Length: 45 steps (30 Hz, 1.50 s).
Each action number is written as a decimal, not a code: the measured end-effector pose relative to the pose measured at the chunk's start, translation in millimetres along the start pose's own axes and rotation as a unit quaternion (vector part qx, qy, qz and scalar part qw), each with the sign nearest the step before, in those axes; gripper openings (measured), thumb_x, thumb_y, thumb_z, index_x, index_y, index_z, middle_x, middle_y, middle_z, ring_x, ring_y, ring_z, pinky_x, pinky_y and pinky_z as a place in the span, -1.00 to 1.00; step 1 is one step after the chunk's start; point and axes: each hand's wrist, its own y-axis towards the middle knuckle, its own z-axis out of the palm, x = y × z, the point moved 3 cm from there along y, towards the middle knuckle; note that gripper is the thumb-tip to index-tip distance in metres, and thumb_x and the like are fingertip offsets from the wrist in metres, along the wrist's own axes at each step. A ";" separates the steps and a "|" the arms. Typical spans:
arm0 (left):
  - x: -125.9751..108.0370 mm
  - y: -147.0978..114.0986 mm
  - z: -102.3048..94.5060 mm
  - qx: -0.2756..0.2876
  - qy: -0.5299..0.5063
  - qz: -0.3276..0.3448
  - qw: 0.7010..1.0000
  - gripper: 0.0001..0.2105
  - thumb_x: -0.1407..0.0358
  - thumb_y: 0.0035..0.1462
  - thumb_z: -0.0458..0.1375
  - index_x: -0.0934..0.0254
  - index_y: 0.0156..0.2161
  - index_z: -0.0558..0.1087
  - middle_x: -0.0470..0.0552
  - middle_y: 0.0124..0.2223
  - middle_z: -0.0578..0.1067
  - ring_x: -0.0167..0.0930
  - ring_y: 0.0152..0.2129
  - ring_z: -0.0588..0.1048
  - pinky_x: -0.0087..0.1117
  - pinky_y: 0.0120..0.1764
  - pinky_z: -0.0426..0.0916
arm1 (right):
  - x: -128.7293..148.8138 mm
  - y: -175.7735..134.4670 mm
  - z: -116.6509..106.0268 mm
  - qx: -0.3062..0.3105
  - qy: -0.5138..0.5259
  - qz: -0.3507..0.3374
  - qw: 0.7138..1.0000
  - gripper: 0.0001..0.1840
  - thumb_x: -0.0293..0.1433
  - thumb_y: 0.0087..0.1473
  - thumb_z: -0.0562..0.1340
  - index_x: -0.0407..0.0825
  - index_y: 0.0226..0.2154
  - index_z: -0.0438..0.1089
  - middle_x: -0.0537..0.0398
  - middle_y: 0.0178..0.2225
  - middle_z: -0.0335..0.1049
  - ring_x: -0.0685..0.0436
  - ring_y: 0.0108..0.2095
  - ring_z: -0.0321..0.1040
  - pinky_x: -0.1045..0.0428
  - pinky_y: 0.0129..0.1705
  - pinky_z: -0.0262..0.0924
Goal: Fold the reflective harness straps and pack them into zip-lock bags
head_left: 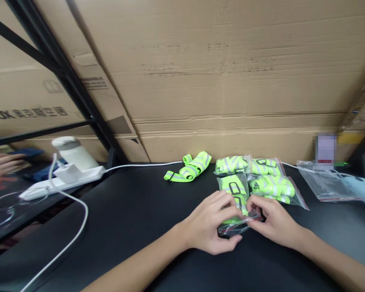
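Note:
A clear zip bag (231, 230) with a red seal line holds a neon-yellow reflective strap; it lies on the black table between my hands. My left hand (211, 221) curls around its left side, fingertips on the plastic and thumb set apart below. At its right end, the closed fingers of my right hand (272, 221) pinch the plastic edge. Just behind are more bagged straps: a folded strap with black buckles (235, 187), a rolled bagged strap (273, 186), and two farther back. A loose reflective strap (194, 167) lies unbagged to the left.
Clear empty bags (325, 182) lie at the right beside a light-blue object (361, 190). A white power strip (63, 182) with a cable and a white bottle (76, 152) stand left. Cardboard (219, 81) walls the back. Another person's hand (4, 163) shows at far left.

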 end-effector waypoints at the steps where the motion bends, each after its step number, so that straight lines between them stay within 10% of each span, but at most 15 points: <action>1: -0.9 -0.3 2.7 0.003 0.021 0.005 1.000 -0.83 0.33 0.10 0.20 0.27 -0.16 0.45 0.01 -0.28 0.40 -0.36 -0.38 0.36 -0.33 -0.30 0.30 | -0.7 -0.1 0.1 -0.002 -0.006 0.001 1.000 -0.83 -0.54 0.02 0.22 0.03 -0.33 0.27 0.26 -0.43 0.25 0.00 -0.46 0.18 0.10 -0.40 0.06; 14: 5.6 -5.2 15.3 0.029 0.088 -0.030 0.995 -0.80 0.55 0.12 0.00 0.23 -0.20 0.30 -0.06 -0.31 0.37 -0.41 -0.40 0.37 -0.42 -0.39 0.26 | 5.3 -0.2 -7.2 -0.059 -0.167 -0.049 0.983 -0.89 -0.45 0.08 0.20 0.02 -0.28 0.40 0.20 -0.45 0.27 -0.05 -0.47 0.26 0.06 -0.42 0.07; 21: 5.6 -9.6 12.8 0.078 0.097 -0.040 0.991 -0.67 0.56 0.02 0.03 0.23 -0.10 0.34 0.00 -0.20 0.37 -0.35 -0.31 0.39 -0.39 -0.30 0.32 | 6.4 -1.1 -18.6 0.007 -0.174 -0.088 0.981 -0.83 -0.47 0.12 0.19 -0.01 -0.22 0.47 0.10 -0.36 0.44 -0.09 -0.37 0.38 0.04 -0.33 0.19; 36: 6.7 -15.0 17.5 -0.004 0.032 -0.157 0.987 -0.89 0.44 0.25 0.05 0.22 -0.15 0.35 -0.07 -0.29 0.40 -0.47 -0.45 0.40 -0.50 -0.40 0.32 | -4.2 -5.5 -17.9 -0.022 -0.214 -0.089 0.972 -0.82 -0.39 0.15 0.32 0.00 -0.15 0.42 0.15 -0.41 0.50 -0.10 -0.42 0.45 0.06 -0.42 0.11; 45: -7.1 -34.9 3.6 -0.012 0.060 -0.120 0.991 -0.86 0.48 0.31 0.06 0.23 -0.15 0.41 0.02 -0.19 0.49 -0.45 -0.30 0.53 -0.49 -0.24 0.45 | -4.7 -12.7 -20.7 -0.023 -0.216 -0.206 0.954 -0.79 -0.36 0.33 0.14 -0.01 -0.31 0.45 0.11 -0.49 0.49 -0.08 -0.50 0.43 0.04 -0.44 0.16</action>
